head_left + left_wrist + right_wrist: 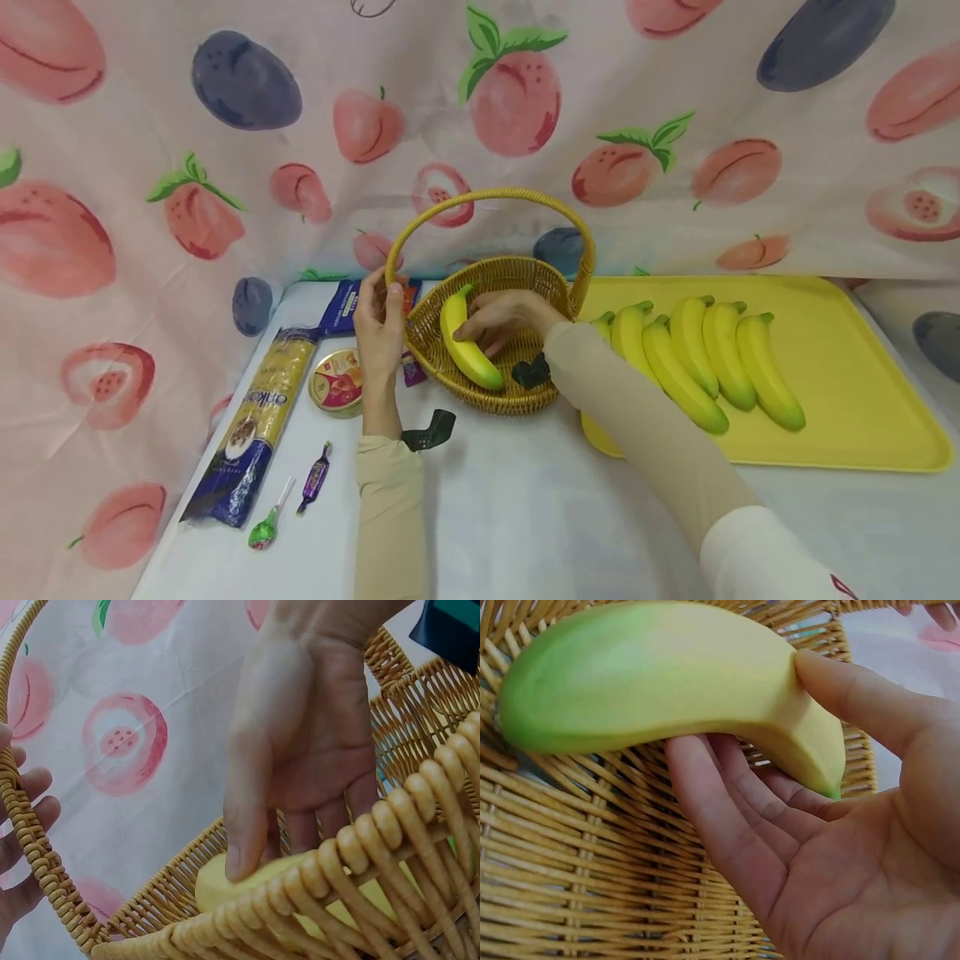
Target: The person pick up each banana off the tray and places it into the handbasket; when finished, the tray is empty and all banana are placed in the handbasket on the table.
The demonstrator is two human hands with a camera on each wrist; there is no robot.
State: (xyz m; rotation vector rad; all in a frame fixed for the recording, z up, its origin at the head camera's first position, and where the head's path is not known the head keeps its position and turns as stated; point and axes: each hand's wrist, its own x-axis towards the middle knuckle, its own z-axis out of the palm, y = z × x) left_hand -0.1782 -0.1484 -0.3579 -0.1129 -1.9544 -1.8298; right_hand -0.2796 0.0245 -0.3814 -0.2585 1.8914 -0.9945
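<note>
A wicker basket (517,406) with a tall arched handle (491,195) stands on the white table. My left hand (381,333) grips the handle near its left base; the fingertips show beside the woven handle in the left wrist view. Inside the basket lies a yellow banana (467,346) with green ends, against the left wall. My right hand (513,315) reaches in and holds this banana (675,675), thumb on one side and fingers against the other. In the left wrist view the basket rim hides part of the banana (217,889).
Right of the basket, a yellow tray (847,358) bears several bananas (765,371). At left lie a pasta packet (255,417), a round tin (337,383), a purple-wrapped candy (315,477), a green lollipop (264,529) and a blue packet (343,307). A fruit-print cloth hangs behind.
</note>
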